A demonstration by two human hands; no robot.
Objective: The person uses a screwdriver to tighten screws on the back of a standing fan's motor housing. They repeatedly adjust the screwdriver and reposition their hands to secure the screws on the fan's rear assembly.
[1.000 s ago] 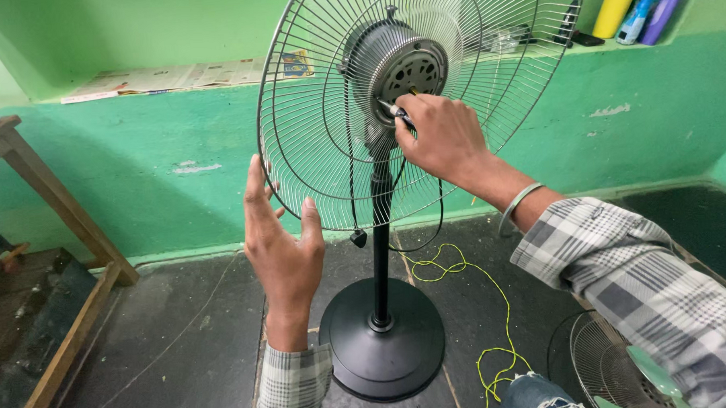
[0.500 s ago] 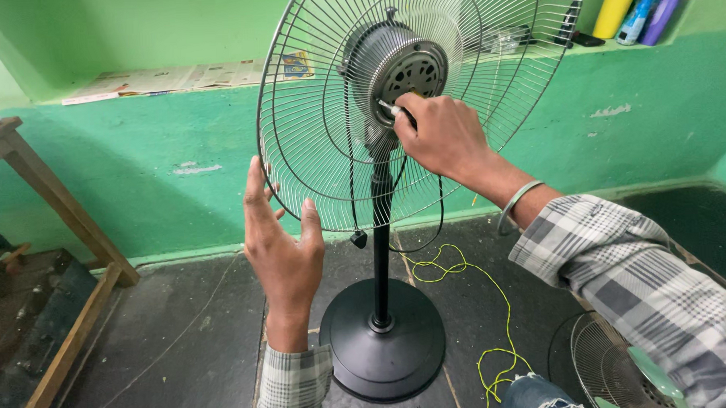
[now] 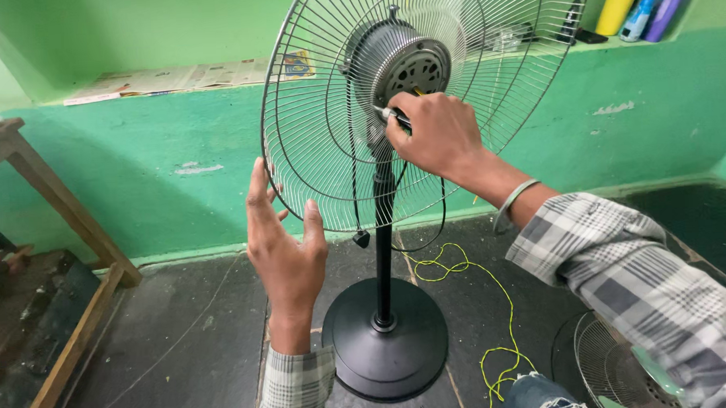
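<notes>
Right hand (image 3: 437, 137): grip closed on screwdriver (image 3: 394, 117), tip at fan motor (image 3: 402, 62). Left hand (image 3: 284, 247): grip open, fingers spread, touching wire guard (image 3: 314, 173) rim.

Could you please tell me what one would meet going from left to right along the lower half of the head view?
Wooden table leg → left hand → black fan base → yellow cord → second wire guard on the floor.
</notes>
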